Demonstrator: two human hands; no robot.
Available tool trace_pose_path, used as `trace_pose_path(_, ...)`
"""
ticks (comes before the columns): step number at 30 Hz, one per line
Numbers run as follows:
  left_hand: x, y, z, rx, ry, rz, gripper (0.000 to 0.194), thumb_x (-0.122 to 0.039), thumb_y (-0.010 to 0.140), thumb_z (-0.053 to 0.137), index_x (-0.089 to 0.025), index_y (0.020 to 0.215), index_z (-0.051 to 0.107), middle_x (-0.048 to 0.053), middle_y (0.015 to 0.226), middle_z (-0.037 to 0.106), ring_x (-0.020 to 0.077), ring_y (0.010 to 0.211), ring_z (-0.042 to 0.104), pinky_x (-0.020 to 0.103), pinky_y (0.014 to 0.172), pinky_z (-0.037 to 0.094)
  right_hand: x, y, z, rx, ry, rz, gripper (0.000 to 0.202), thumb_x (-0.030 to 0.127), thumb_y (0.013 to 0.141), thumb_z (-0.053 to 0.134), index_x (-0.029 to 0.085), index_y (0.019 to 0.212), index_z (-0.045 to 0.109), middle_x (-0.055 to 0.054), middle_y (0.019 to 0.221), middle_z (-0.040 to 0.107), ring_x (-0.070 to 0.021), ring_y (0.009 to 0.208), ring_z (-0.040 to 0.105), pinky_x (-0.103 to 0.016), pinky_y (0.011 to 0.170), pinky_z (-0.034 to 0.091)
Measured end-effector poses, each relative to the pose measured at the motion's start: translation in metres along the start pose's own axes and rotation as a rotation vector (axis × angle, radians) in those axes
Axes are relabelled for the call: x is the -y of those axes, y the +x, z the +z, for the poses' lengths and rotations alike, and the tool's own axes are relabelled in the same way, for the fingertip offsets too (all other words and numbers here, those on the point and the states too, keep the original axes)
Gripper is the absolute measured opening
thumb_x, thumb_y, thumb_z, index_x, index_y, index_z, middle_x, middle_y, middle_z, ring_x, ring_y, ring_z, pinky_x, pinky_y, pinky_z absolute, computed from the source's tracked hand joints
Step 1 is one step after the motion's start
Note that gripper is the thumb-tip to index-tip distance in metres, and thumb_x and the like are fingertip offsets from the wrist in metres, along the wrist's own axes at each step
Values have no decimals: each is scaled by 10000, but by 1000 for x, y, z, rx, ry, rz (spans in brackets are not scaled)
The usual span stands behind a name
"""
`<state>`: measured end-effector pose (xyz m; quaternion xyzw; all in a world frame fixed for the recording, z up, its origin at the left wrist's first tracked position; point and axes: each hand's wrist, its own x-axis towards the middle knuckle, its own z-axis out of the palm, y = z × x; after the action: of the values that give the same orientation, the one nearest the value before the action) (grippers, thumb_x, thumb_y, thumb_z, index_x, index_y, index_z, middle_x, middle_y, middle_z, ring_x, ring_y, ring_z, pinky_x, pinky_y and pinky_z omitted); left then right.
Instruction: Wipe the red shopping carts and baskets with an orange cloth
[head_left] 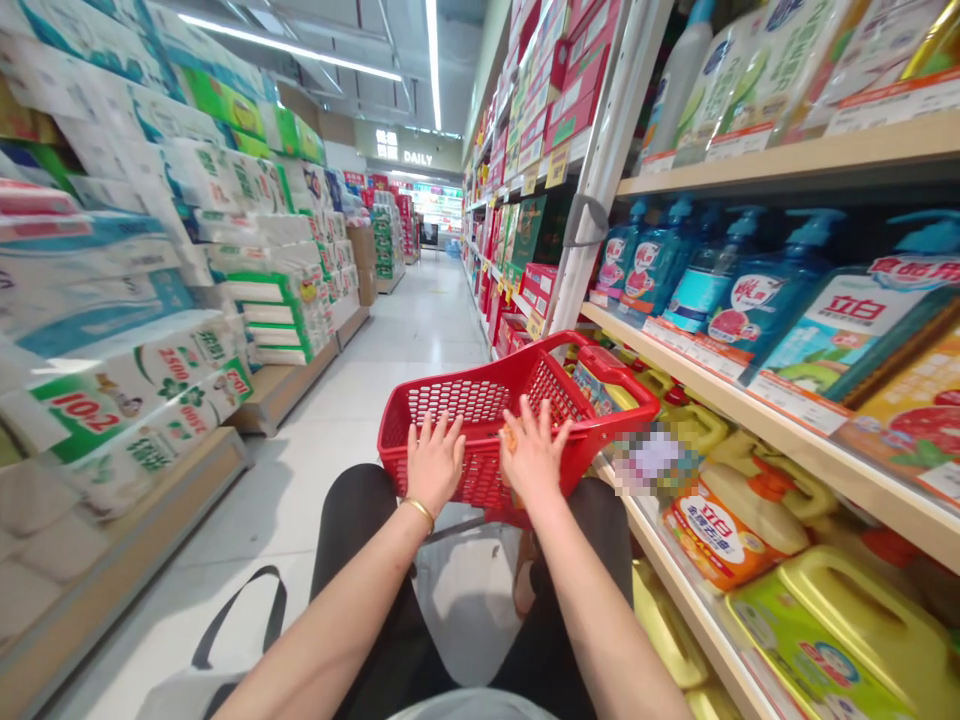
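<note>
My left hand (433, 462) reaches forward with its fingers spread, palm down, and a gold-coloured bangle (420, 513) on the wrist. Beside it my right hand (534, 450) is also open, with fingers apart. Both are over the near side of a red plastic shopping basket (480, 385) with perforated walls. Whether they touch its wall I cannot tell. A small orange patch shows by the right thumb; its kind is unclear. The basket stands just beyond my knees, and its handle (619, 382) is at the right end. Neither hand holds anything I can see.
Shelves on the right carry blue pump bottles (739, 280) and large yellow detergent jugs (847, 630). Packs of tissue paper (150, 400) are stacked along the left. A bag with a dark strap (247, 610) is at lower left. The tiled aisle (412, 320) runs ahead between the displays.
</note>
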<state>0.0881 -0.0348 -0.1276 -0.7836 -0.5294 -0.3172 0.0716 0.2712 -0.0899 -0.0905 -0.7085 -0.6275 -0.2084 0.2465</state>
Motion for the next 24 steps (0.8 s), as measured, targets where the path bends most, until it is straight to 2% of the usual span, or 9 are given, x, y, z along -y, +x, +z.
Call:
trace_pose_path(3,-2,0,1,-3,-18,-9,520,-421,1076,318,-291,1537,522,44,1633,457,331,1579,278,609,1284,178,-51,7,-22,-98,-111,184,456,439,1069,414,333,1476,590,-14,1733,248,-400,1606,64,-812,1185,-14)
trace_pose_path(5,-3,0,1,-6,-28,-18,518,-419,1073,324,-294,1533,527,40,1636,452,328,1583,268,610,1286,173,-62,9,-27,-117,-142,230,465,436,1067,411,318,1480,590,-27,1737,235,-415,1603,54,-824,1175,-2)
trace_pose_path(7,-3,0,1,-7,-28,-23,519,-418,1071,331,-297,1538,520,38,1639,447,328,1584,266,611,1287,170,-48,8,-22,-94,-120,201,467,427,1066,409,309,1479,594,-31,1736,238,-412,1604,52,-812,1185,-8)
trace_pose_path(12,0,0,-1,12,-8,-1,520,-420,1074,320,-301,1542,512,41,1626,467,323,1576,289,608,1281,187,31,-3,9,35,59,-21,461,406,1066,415,316,1487,579,-14,1721,284,-355,1611,92,-730,1240,-14)
trace_pose_path(14,1,0,-1,13,-9,6,521,-425,1074,319,-301,1540,514,44,1624,470,323,1574,293,608,1280,188,39,-4,12,56,88,-58,454,409,1065,422,318,1476,590,-10,1718,294,-345,1609,112,-714,1249,-12)
trace_pose_path(16,2,0,-1,11,-11,7,521,-425,1074,319,-298,1539,517,47,1621,474,327,1575,290,608,1278,190,21,-3,5,38,55,-30,445,423,1064,427,323,1458,608,-11,1717,297,-351,1606,122,-728,1241,-13)
trace_pose_path(21,-1,1,0,9,-15,3,524,-424,1077,308,-286,1532,527,46,1624,470,331,1572,294,606,1276,198,-61,8,-32,-116,-133,230,465,443,1062,420,310,1465,608,-41,1726,268,-422,1597,94,-816,1178,10)
trace_pose_path(22,-2,1,0,7,-14,-2,523,-424,1078,305,-287,1530,531,42,1627,466,331,1572,294,606,1277,196,-67,10,-35,-134,-148,263,472,444,1062,415,300,1468,607,-45,1728,262,-430,1596,85,-819,1177,15)
trace_pose_path(24,-3,2,0,8,-11,-8,523,-422,1078,301,-292,1529,531,35,1632,457,331,1573,294,605,1278,195,-58,10,-32,-134,-135,268,477,434,1064,404,283,1465,611,-48,1728,263,-429,1598,76,-810,1186,16)
